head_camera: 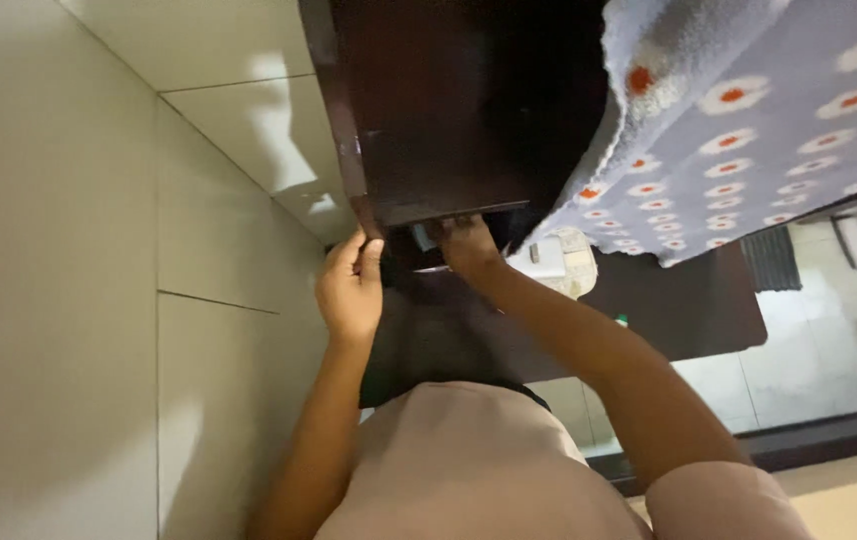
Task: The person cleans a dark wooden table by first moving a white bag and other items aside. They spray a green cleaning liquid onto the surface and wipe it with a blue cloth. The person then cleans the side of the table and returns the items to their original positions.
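From the head camera, the left hand (351, 290) is curled round the lower corner of a dark wooden cabinet (429, 110), thumb and fingers gripping its edge. Just to its right, the right hand (467, 243) reaches into the gap under the cabinet's bottom edge; its fingers are hidden there, so I cannot tell its grip. What the cabinet holds is too dark to see. Right of that hand hangs a grey blanket (749, 120) dotted with white and orange flowers
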